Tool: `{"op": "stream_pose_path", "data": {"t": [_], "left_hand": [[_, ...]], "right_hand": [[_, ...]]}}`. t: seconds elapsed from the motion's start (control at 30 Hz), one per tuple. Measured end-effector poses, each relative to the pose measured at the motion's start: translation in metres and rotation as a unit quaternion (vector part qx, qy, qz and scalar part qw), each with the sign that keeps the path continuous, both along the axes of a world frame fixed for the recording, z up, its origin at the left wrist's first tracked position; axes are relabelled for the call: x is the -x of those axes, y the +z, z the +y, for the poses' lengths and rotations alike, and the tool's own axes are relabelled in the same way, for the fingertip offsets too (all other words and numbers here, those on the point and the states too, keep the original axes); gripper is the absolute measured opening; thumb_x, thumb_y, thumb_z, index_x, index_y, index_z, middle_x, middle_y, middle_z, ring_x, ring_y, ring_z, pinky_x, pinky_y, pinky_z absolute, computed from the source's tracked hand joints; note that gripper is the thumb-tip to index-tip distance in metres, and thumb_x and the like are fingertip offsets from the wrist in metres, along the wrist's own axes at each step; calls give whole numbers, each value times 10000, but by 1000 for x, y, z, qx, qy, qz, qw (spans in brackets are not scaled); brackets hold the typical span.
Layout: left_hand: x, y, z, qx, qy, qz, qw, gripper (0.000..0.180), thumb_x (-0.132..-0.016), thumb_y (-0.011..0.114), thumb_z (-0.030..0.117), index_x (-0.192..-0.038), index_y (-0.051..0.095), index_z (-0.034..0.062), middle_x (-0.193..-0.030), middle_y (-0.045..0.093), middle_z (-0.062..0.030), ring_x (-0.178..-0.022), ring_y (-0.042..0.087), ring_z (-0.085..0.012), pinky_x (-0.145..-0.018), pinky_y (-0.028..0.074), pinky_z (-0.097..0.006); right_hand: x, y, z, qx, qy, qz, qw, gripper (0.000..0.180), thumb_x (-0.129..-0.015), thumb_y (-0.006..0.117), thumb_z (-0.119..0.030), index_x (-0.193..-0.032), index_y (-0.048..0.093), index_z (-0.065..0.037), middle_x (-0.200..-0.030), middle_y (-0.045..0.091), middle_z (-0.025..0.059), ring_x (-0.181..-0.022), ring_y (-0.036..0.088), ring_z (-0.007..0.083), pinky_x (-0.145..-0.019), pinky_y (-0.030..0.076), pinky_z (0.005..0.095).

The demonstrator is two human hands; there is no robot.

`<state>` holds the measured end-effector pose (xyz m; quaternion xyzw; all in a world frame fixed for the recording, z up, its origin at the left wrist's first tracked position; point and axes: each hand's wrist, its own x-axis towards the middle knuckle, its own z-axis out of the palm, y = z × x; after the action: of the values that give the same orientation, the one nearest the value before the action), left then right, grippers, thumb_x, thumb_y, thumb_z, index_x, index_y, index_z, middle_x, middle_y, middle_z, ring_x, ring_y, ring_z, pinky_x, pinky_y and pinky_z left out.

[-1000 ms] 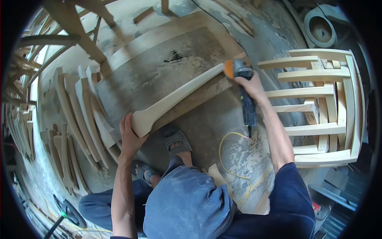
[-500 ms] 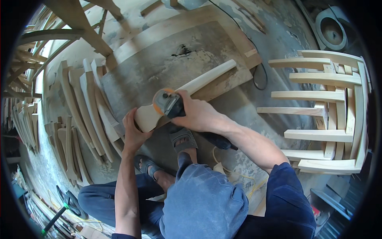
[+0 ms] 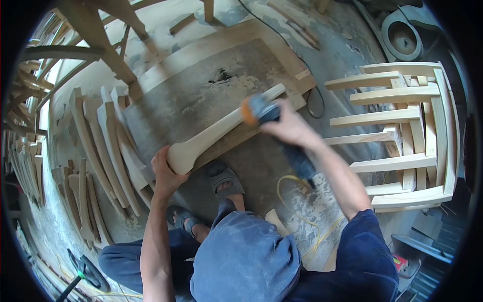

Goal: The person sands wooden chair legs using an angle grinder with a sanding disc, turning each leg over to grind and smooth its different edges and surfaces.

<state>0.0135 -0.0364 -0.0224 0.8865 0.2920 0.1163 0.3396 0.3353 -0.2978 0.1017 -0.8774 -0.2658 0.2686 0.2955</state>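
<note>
A pale, shaped wooden furniture leg (image 3: 213, 132) lies slantwise across a dusty board (image 3: 186, 95) on the floor, its wide end nearest me. My left hand (image 3: 166, 173) is closed around that wide end. In my right hand (image 3: 291, 127) is an angle grinder (image 3: 262, 109) with an orange disc, gripped near its head. The grinder's disc is tilted over the middle-to-far part of the leg; motion blurs it, so I cannot tell whether it touches the wood. Its dark body (image 3: 300, 162) points back toward my forearm.
Several rough wooden legs (image 3: 110, 146) stand in rows at the left. A stacked pile of pale curved wooden pieces (image 3: 397, 118) fills the right. A wooden frame (image 3: 95, 40) rises at the upper left. A dark cord (image 3: 282, 32) runs past the board, and a yellow cord (image 3: 302, 216) lies near my feet.
My right hand has carried the grinder along the leg from its wide end toward the far right. My left hand stays on the wide end. The whole view has shifted slightly.
</note>
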Motion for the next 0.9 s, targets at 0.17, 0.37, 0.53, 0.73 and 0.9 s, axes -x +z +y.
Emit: {"op": "stream_pose_path", "data": {"t": [0.17, 0.37, 0.53, 0.73, 0.9], "left_hand": [[2, 4, -1, 0, 11, 15, 1000, 1004, -613, 965, 196, -1497, 506, 78, -1442, 564, -172, -1364, 491, -396, -1172, 402, -507], [-3, 23, 2, -49, -14, 70, 996, 1048, -581, 990, 239, -1499, 519, 57, -1396, 582, -179, -1348, 508, -400, -1162, 425, -502], [-14, 31, 4, -88, -31, 77, 993, 962, -584, 964, 266, -1430, 563, 46, -1322, 626, -184, -1271, 564, -409, -1107, 455, -509], [-10, 33, 5, -113, -41, 78, 990, 918, -578, 938, 255, -1391, 575, 28, -1242, 652, -188, -1173, 607, -411, -1055, 484, -502], [-11, 36, 6, -93, -46, 96, 990, 922, -579, 924, 227, -1399, 565, 10, -1261, 636, -205, -1183, 598, -417, -1075, 491, -480]], "right_hand": [[61, 16, 51, 60, 157, 152, 974, 857, -850, 783, -397, -1534, 419, -33, -1196, 712, 352, -1176, 694, 497, -1027, 540, 521], [-56, -4, 9, 58, -15, 40, 997, 936, -763, 880, -425, -1435, 476, 86, -1223, 739, 246, -1123, 741, 321, -967, 578, 413], [-110, -26, -48, -6, -157, 42, 987, 851, -779, 863, -309, -1435, 476, 70, -1052, 739, 138, -852, 714, 210, -794, 593, 361], [63, -52, -14, -55, -43, 12, 997, 905, -820, 878, -355, -1533, 389, -87, -1285, 699, 315, -1233, 692, 462, -1049, 546, 485], [142, -34, 37, -44, 30, 108, 993, 944, -838, 858, -352, -1576, 312, -130, -1265, 708, 293, -1186, 683, 509, -1009, 548, 542]]}}
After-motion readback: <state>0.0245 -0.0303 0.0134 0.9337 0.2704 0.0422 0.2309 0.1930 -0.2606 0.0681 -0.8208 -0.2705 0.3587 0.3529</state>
